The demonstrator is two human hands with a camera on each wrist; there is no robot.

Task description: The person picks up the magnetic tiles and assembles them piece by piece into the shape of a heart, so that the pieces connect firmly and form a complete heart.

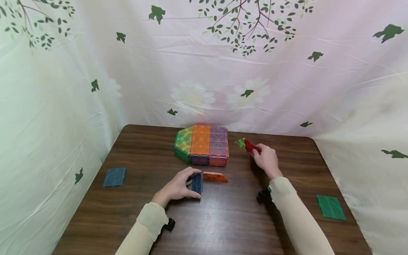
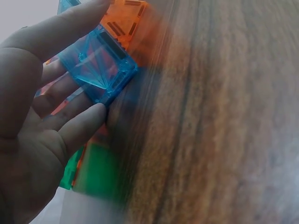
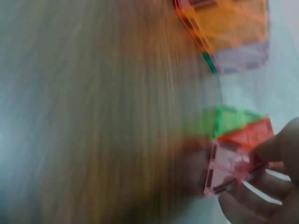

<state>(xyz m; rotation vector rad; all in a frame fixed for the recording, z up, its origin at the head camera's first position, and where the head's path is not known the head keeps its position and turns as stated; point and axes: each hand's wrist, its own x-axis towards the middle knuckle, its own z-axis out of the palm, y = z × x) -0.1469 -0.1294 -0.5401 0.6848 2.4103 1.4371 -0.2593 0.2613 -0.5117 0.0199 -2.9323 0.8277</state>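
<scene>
My left hand holds a blue magnetic tile upright near the middle of the table, thumb and fingers at its edges. An orange magnetic tile stands on edge against the blue one, its right end slanted. Off to the right, my right hand pinches a red magnetic tile. A green triangular tile joins the red one at its far end. Behind both hands sits a box-like block of magnetic tiles, with yellow-green, orange and purple on top.
A blue square tile lies flat at the table's left, and a green square tile lies near the right edge. Printed white fabric hangs behind and beside the brown table.
</scene>
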